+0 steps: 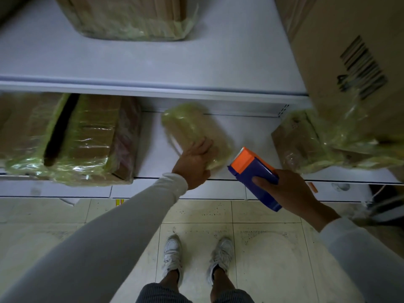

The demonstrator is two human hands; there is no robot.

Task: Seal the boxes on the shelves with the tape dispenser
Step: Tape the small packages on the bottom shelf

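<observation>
A small brown box [192,125] wrapped in yellowish tape lies tilted on the lower white shelf [157,154], blurred. My left hand [195,162] grips its near end, fingers lying over the top. My right hand [290,189] holds a purple tape dispenser [255,171] with an orange head, just right of the box and above the shelf's front edge. The dispenser's orange end points at the box without touching it.
A larger taped box [72,136] with a dark gap sits at the lower shelf's left. Another taped box [306,138] is at the right, under a big carton [349,62] with a barcode. The upper shelf [131,62] bears one wrapped box [131,16]. My feet stand on tiled floor [262,248].
</observation>
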